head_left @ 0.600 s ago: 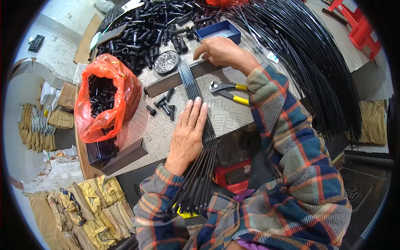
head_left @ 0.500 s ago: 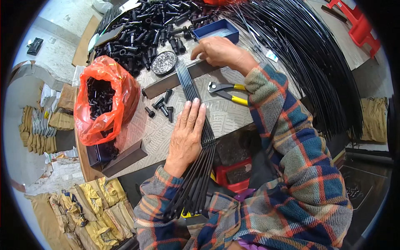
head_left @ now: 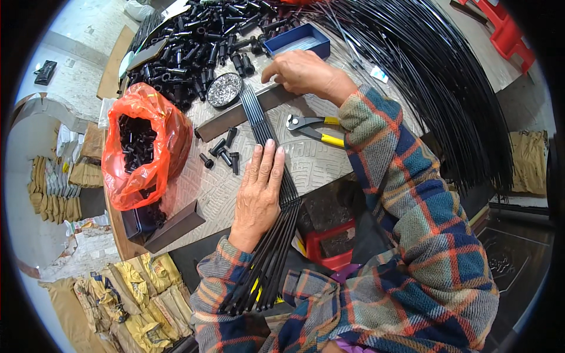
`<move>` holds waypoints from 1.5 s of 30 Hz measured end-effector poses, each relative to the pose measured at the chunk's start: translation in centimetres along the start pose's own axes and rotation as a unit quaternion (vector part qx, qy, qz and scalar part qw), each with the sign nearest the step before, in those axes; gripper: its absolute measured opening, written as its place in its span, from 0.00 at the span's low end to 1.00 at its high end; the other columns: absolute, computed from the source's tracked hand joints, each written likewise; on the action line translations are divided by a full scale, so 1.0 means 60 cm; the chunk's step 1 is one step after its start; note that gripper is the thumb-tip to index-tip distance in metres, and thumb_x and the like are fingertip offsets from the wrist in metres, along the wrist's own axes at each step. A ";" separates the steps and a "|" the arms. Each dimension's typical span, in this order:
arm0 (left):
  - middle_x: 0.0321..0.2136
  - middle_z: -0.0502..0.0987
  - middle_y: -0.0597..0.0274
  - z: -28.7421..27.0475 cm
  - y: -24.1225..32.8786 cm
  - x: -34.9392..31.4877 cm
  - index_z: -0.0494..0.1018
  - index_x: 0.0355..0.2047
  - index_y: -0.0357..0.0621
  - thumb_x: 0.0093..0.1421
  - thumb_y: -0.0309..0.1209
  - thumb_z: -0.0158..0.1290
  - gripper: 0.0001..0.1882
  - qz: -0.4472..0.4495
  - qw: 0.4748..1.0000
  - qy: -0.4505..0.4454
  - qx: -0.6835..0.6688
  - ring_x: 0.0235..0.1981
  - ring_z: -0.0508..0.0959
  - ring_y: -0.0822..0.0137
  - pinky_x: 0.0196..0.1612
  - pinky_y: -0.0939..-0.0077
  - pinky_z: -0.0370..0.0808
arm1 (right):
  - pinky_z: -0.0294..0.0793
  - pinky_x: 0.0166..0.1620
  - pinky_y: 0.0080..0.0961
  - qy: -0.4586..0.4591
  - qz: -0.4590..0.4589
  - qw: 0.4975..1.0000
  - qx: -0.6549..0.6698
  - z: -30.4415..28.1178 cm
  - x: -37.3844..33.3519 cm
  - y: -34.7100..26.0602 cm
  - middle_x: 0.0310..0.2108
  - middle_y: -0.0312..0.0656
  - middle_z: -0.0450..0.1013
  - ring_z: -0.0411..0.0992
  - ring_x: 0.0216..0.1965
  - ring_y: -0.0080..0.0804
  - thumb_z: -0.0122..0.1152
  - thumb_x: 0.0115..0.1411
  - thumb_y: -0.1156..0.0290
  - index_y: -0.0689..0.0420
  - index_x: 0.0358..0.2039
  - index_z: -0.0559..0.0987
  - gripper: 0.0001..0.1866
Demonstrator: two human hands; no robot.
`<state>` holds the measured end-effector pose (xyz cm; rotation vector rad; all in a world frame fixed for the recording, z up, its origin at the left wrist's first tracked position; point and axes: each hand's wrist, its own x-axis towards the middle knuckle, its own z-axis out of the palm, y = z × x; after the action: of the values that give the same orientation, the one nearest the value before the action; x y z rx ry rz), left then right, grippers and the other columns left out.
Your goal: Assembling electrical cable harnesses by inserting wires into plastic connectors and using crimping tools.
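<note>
A row of thin dark rods (head_left: 271, 138) lies side by side on the table, with the near ends fanning out past its edge toward my body. My left hand (head_left: 258, 191) rests flat along the rods, fingers stretched out. Across the far part of the row stands a long dark metal bar (head_left: 220, 123). My right hand (head_left: 309, 73) is on the bar's right part with bent fingers and appears to grip it; its fingertips are partly hidden. Close to the rods' far ends sits a round tin (head_left: 225, 90) of shiny bits. Yellow-handled pincers (head_left: 309, 123) lie right of the rods.
Several black tubular parts (head_left: 223, 154) lie left of the rods, beside a red plastic bag (head_left: 176, 135) of similar parts. Behind are a heap of black parts (head_left: 191, 53) and a blue box (head_left: 300, 40). Long black rods (head_left: 435, 76) spread along the right; a short metal channel (head_left: 176, 226) lies near left.
The whole view has shifted slightly to the left. The near ends of the rods have swung a little left; both hands keep nearly the same places.
</note>
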<state>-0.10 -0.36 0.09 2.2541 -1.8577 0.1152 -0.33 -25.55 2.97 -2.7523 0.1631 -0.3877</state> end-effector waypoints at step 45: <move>0.60 0.51 0.53 -0.010 -0.006 -0.011 0.54 0.58 0.44 0.40 0.25 0.52 0.41 0.012 1.000 0.014 -0.024 0.61 0.52 0.52 0.61 0.60 0.53 | 0.71 0.30 0.34 0.037 -0.056 0.990 -0.125 0.020 0.011 -0.014 0.32 0.40 0.72 0.73 0.30 0.39 0.50 0.53 0.72 0.42 0.36 0.77 0.12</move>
<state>0.17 0.44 0.50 2.1870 -1.8542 0.1048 0.71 -24.49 2.35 -3.0039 0.0817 -0.5331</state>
